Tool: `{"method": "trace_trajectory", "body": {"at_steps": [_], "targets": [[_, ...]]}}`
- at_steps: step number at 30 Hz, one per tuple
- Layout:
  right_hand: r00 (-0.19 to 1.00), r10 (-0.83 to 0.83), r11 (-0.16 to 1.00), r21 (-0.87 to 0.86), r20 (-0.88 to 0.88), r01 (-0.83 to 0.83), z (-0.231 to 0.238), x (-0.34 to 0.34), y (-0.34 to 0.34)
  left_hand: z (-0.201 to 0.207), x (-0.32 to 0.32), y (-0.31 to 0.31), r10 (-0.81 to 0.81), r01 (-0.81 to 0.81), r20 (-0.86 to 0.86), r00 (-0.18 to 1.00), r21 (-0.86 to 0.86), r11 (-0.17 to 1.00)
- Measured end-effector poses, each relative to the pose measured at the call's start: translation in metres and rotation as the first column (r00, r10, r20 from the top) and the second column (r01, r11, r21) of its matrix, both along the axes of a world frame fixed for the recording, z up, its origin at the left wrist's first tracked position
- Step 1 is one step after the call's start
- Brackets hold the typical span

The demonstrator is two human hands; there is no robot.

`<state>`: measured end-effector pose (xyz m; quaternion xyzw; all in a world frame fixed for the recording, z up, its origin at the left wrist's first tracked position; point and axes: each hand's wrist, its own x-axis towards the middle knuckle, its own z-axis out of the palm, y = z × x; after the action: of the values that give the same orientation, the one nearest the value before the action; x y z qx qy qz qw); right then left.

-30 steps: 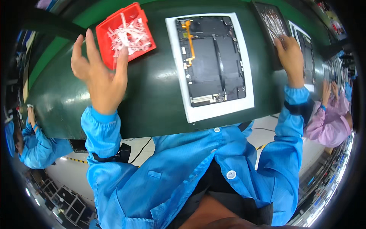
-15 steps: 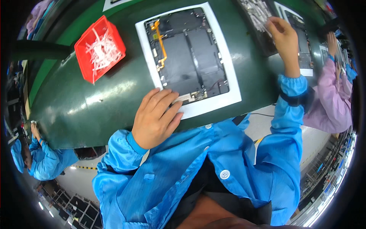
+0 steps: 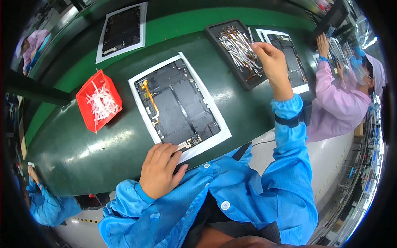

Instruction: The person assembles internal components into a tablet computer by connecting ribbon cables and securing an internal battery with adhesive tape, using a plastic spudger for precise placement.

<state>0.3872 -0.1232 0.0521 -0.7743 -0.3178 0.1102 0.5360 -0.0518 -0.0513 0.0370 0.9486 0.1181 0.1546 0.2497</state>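
Observation:
In front of me an opened tablet (image 3: 178,103), dark inside with an orange ribbon cable (image 3: 151,99) along its left part, lies on a white sheet (image 3: 221,135). My left hand (image 3: 160,170) rests at its near-left corner, fingers laid out over the edge and holding nothing. At the right, my right hand (image 3: 272,68) is over the side of a black tray (image 3: 247,84) heaped with thin silvery flex cables (image 3: 237,47). Thumb and forefinger are pinched on one narrow pale flex cable (image 3: 250,35), which sticks up from the fingertips.
A red bin (image 3: 84,118) of white strips stands to the left. Another tablet (image 3: 123,27) lies at the back; one more (image 3: 289,56) is beyond my right hand. A co-worker in pink (image 3: 337,99) works at the right, another in blue (image 3: 56,206) at the far left.
The view has shifted, bringing the whole tray and the back tablet into sight. A pale flex cable now shows upright in my right fingertips. My left hand stays on the tablet's corner.

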Motion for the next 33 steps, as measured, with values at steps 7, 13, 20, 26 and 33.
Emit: {"method": "trace_trajectory", "body": {"at_steps": [7,13,20,26,33], "targets": [[0.867,0.451,0.887,0.005,0.211,-0.462,0.014,-0.108,0.006,0.002,0.013,0.040,0.277,-0.151,0.039,0.960,-0.760,0.632],[0.285,0.521,0.682,-0.191,0.804,-0.706,0.024,-0.163,0.028,0.017,0.022,0.101,0.072,-0.126,-0.145,0.987,-0.967,-0.220],[0.059,0.449,0.660,-0.286,0.892,-0.695,0.018,-0.186,0.031,0.003,0.004,0.099,-0.207,-0.137,-0.079,0.975,-0.948,-0.286],[0.641,0.291,0.905,0.013,0.711,-0.425,0.000,-0.223,0.013,-0.007,-0.001,0.082,0.028,-0.062,-0.064,0.998,-0.996,-0.065],[0.785,0.598,0.801,0.081,-0.161,-0.594,-0.013,-0.245,0.015,-0.010,0.005,0.071,0.106,-0.117,-0.099,0.989,-0.977,0.179]]}}
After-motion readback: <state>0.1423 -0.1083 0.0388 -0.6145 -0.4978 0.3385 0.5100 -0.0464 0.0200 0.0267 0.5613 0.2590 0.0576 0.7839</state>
